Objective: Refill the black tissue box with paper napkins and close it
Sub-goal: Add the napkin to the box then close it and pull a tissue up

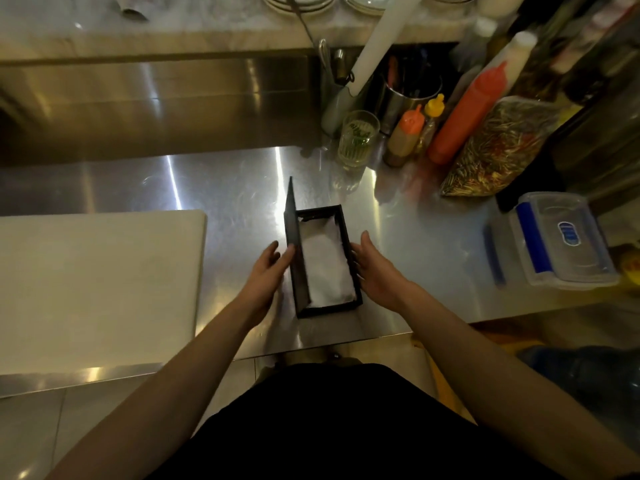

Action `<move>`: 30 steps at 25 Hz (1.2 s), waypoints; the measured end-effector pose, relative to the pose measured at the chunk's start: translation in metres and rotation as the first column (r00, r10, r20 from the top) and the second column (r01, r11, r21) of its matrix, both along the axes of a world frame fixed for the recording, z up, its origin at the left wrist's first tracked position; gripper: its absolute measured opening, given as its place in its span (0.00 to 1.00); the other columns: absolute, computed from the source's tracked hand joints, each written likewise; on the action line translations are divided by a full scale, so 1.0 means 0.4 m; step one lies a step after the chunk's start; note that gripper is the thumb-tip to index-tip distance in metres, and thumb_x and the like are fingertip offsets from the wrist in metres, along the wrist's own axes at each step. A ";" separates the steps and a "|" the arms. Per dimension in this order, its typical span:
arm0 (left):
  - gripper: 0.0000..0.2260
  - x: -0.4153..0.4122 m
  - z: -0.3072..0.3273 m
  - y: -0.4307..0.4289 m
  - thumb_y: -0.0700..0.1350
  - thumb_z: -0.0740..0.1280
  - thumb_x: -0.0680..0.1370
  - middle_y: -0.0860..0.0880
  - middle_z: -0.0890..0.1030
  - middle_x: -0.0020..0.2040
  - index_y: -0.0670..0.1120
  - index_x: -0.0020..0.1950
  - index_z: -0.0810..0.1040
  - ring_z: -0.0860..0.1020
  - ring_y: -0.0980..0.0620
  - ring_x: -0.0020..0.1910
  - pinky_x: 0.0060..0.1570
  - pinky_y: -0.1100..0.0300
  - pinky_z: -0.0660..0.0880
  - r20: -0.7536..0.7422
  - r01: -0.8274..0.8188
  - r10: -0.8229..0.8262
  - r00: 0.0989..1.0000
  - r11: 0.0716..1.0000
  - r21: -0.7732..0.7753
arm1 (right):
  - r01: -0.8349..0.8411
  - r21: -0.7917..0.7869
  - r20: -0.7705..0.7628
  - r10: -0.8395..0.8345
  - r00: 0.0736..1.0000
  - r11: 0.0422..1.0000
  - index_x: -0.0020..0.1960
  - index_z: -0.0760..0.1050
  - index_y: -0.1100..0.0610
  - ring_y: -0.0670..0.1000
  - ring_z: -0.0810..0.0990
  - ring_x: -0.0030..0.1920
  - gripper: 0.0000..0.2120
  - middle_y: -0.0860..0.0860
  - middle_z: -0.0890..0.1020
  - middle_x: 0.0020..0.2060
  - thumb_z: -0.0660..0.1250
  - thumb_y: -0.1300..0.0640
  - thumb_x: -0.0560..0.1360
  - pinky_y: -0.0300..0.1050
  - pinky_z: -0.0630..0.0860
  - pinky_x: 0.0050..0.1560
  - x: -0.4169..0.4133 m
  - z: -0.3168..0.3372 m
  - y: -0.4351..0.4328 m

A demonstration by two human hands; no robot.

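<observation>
Box (349,271) stood on the counter (225,188), napkins (325,268) inside. Left hand (266,268), open, propped the upright lid (294,251) for closing; right hand (375,268), open, braced the opposite wall against sliding.

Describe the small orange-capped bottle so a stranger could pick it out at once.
Start at the steel counter and go to the cluster of containers at its far right corner. Beside the ribbed drinking glass stands the small orange-capped bottle, with brownish contents. It is much shorter than the tall red squeeze bottle to its right, and its cap is orange, unlike the yellow-capped bottle just behind it.
</observation>
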State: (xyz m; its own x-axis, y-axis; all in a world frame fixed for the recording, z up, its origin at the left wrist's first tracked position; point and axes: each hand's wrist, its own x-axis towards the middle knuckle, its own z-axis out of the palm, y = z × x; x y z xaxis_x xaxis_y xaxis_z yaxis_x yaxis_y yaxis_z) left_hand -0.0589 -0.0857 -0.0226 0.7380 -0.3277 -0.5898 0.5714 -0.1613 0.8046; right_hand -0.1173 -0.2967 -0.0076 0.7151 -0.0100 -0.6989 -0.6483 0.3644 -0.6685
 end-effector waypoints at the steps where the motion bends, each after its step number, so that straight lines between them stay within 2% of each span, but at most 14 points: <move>1: 0.36 -0.014 -0.006 -0.020 0.59 0.67 0.74 0.47 0.64 0.76 0.50 0.78 0.58 0.65 0.50 0.73 0.68 0.53 0.65 -0.009 0.024 -0.024 1.000 1.000 -0.003 | -0.018 -0.005 -0.002 0.018 1.000 1.000 0.65 0.69 0.46 0.37 0.78 0.46 0.25 0.39 0.78 0.48 0.46 0.35 0.79 0.32 0.77 0.41 0.000 0.002 -0.003; 4: 0.33 -0.041 -0.018 -0.065 0.57 0.70 0.73 0.50 0.71 0.69 0.51 0.74 0.62 0.72 0.49 0.67 0.56 0.60 0.75 0.094 0.087 -0.088 0.992 0.996 0.020 | -0.075 -0.045 -0.010 0.074 0.997 0.996 0.72 0.64 0.52 0.45 0.72 0.58 0.31 0.44 0.75 0.56 0.47 0.34 0.79 0.36 0.73 0.54 0.005 -0.010 -0.009; 6: 0.31 -0.052 -0.018 -0.084 0.52 0.69 0.76 0.49 0.71 0.68 0.50 0.73 0.59 0.72 0.49 0.65 0.59 0.55 0.75 0.176 0.108 -0.123 0.977 0.990 0.093 | -0.081 -0.091 0.004 0.082 0.997 0.993 0.72 0.65 0.53 0.47 0.71 0.63 0.30 0.46 0.74 0.61 0.49 0.35 0.79 0.42 0.69 0.62 0.002 -0.023 -0.017; 7: 0.30 -0.053 -0.019 -0.089 0.50 0.69 0.76 0.49 0.70 0.69 0.50 0.74 0.58 0.72 0.49 0.65 0.61 0.53 0.74 0.198 0.109 -0.131 0.971 0.987 0.118 | -0.082 -0.113 0.017 0.084 0.996 0.990 0.71 0.66 0.53 0.48 0.72 0.64 0.27 0.47 0.74 0.63 0.52 0.38 0.80 0.42 0.69 0.63 0.001 -0.032 -0.019; 10: 0.31 -0.060 -0.015 -0.089 0.49 0.68 0.77 0.47 0.69 0.70 0.50 0.75 0.56 0.72 0.46 0.66 0.64 0.48 0.73 0.221 0.097 -0.130 0.967 0.983 0.154 | -0.097 -0.178 0.106 0.117 0.988 0.979 0.66 0.71 0.49 0.49 0.76 0.62 0.15 0.46 0.77 0.60 0.59 0.47 0.81 0.39 0.76 0.54 -0.007 -0.056 -0.017; 12: 0.31 -0.061 -0.011 -0.089 0.48 0.68 0.78 0.46 0.69 0.70 0.49 0.75 0.55 0.71 0.46 0.67 0.63 0.50 0.73 0.231 0.099 -0.139 0.963 0.979 0.179 | -0.084 -0.238 0.136 0.119 0.984 0.968 0.67 0.71 0.50 0.51 0.77 0.62 0.15 0.45 0.79 0.56 0.61 0.52 0.81 0.41 0.78 0.54 -0.011 -0.067 -0.018; 15: 0.32 -0.064 -0.005 -0.095 0.47 0.68 0.78 0.45 0.68 0.70 0.49 0.76 0.53 0.71 0.45 0.67 0.62 0.50 0.73 0.239 0.107 -0.163 0.957 0.967 0.232 | -0.080 -0.376 0.120 0.134 0.984 0.923 0.69 0.70 0.50 0.52 0.76 0.61 0.17 0.48 0.78 0.60 0.61 0.55 0.80 0.44 0.78 0.54 -0.009 -0.077 -0.018; 19: 0.32 -0.055 0.000 -0.094 0.46 0.68 0.77 0.44 0.67 0.72 0.49 0.76 0.54 0.70 0.43 0.68 0.65 0.45 0.72 0.197 0.101 -0.153 0.968 0.962 0.253 | -0.075 -0.476 0.082 0.129 0.988 0.876 0.66 0.72 0.52 0.47 0.77 0.53 0.15 0.51 0.77 0.60 0.61 0.54 0.80 0.34 0.75 0.42 -0.004 -0.081 -0.008; 22: 0.31 -0.047 0.011 -0.096 0.42 0.68 0.77 0.43 0.68 0.72 0.48 0.75 0.56 0.70 0.42 0.68 0.65 0.45 0.72 0.154 0.065 -0.104 0.983 0.969 0.240 | -0.090 -0.509 0.057 0.138 0.989 0.856 0.64 0.74 0.53 0.51 0.79 0.56 0.13 0.50 0.79 0.56 0.61 0.56 0.80 0.42 0.77 0.49 0.007 -0.074 -0.007; 24: 0.31 -0.043 0.024 -0.091 0.40 0.68 0.77 0.43 0.68 0.72 0.48 0.76 0.56 0.70 0.42 0.69 0.65 0.45 0.72 0.155 0.036 -0.071 0.985 0.975 0.218 | -0.081 -0.507 0.074 0.137 0.988 0.858 0.62 0.75 0.52 0.51 0.78 0.56 0.11 0.48 0.79 0.54 0.62 0.56 0.80 0.47 0.78 0.52 0.011 -0.063 -0.008; 25: 0.31 -0.039 0.031 -0.086 0.39 0.68 0.77 0.43 0.68 0.72 0.48 0.76 0.56 0.70 0.41 0.69 0.65 0.44 0.72 0.168 0.020 -0.056 0.984 0.979 0.205 | -0.065 -0.509 0.104 0.137 0.985 0.859 0.61 0.76 0.51 0.49 0.78 0.55 0.11 0.47 0.79 0.53 0.62 0.57 0.80 0.45 0.77 0.52 0.013 -0.054 -0.006; 28: 0.31 -0.020 0.055 -0.072 0.37 0.67 0.78 0.43 0.67 0.74 0.49 0.77 0.56 0.69 0.41 0.71 0.67 0.42 0.70 0.230 -0.025 -0.016 0.973 0.984 0.176 | -0.004 -0.525 0.229 0.145 0.963 0.851 0.64 0.76 0.52 0.46 0.79 0.53 0.15 0.45 0.79 0.54 0.64 0.61 0.78 0.31 0.76 0.44 0.026 -0.016 -0.004; 30: 0.30 -0.004 0.075 -0.065 0.36 0.66 0.78 0.44 0.68 0.74 0.49 0.77 0.58 0.68 0.43 0.71 0.68 0.44 0.70 0.282 -0.054 0.009 0.959 0.987 0.152 | 0.036 -0.536 0.294 0.147 0.944 0.843 0.65 0.75 0.54 0.47 0.80 0.54 0.18 0.47 0.80 0.56 0.65 0.65 0.77 0.33 0.77 0.47 0.043 0.010 -0.001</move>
